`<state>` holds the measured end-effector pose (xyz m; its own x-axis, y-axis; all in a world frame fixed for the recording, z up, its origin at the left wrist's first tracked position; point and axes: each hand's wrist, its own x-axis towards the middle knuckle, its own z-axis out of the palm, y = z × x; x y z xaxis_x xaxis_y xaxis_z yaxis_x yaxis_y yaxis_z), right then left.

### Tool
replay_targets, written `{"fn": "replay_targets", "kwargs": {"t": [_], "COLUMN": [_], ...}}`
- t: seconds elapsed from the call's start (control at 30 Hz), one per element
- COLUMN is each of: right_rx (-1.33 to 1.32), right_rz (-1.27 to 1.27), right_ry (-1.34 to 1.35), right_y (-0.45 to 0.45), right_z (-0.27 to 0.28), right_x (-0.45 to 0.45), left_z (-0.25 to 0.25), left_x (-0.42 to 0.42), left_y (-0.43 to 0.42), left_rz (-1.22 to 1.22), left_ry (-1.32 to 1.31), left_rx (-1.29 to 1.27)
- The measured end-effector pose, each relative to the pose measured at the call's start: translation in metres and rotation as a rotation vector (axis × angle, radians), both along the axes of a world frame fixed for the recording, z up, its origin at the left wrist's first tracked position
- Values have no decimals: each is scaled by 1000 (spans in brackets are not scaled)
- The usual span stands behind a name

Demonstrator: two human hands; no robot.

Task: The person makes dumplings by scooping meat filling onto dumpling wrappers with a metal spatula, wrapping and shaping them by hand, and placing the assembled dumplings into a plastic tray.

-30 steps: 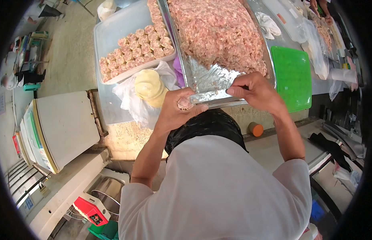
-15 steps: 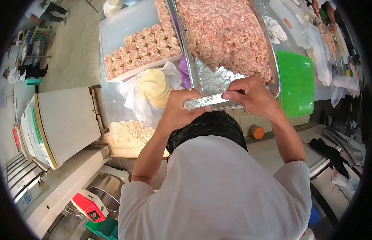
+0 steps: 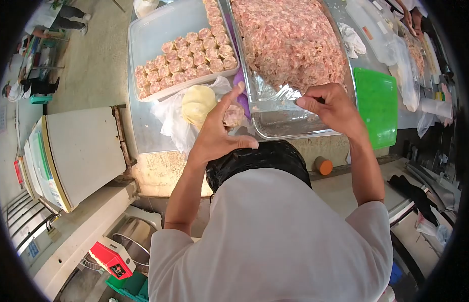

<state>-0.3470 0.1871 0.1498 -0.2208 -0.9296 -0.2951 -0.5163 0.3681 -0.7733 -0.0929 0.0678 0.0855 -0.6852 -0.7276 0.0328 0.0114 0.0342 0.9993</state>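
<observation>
My left hand (image 3: 214, 132) is cupped with thumb and index finger spread apart. A meat-filled siu mai dumpling (image 3: 233, 116) rests in it. Just beyond that hand, a stack of round yellow dumpling wrappers (image 3: 198, 104) lies on a white plastic bag (image 3: 166, 117). Over the near end of a metal tray (image 3: 290, 132), my right hand (image 3: 336, 108) is closed around a flat metal spatula (image 3: 275, 106), whose blade points left. Pink minced meat filling (image 3: 292, 43) is heaped in the tray's far part. The spatula's handle is mostly hidden by my fingers.
Rows of finished siu mai (image 3: 186, 63) fill part of a clear plastic box (image 3: 149, 35) at the left. A green board (image 3: 375, 108) and a white cloth (image 3: 351, 40) lie right of the tray. Another person's hands (image 3: 412, 20) are at the far right.
The spatula has moved up and away from my left hand, together with my right hand. My left hand has opened wider, revealing the siu mai. The view has shifted slightly.
</observation>
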Motion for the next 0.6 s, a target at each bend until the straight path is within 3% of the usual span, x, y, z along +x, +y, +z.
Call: {"fn": "replay_targets", "kwargs": {"t": [0.2, 0.5, 0.6], "right_rx": [-17, -91, 16], "right_rz": [75, 120, 78], "right_ry": [-57, 73, 85], "right_y": [-21, -47, -55], "right_z": [-6, -12, -10], "right_x": [25, 53, 47], "left_z": [-4, -8, 2], "left_x": [18, 27, 37], "left_y": [-26, -46, -60], "left_rz": [-246, -247, -279], "left_ry": [-212, -167, -293], "left_rx": [-21, -42, -202]}}
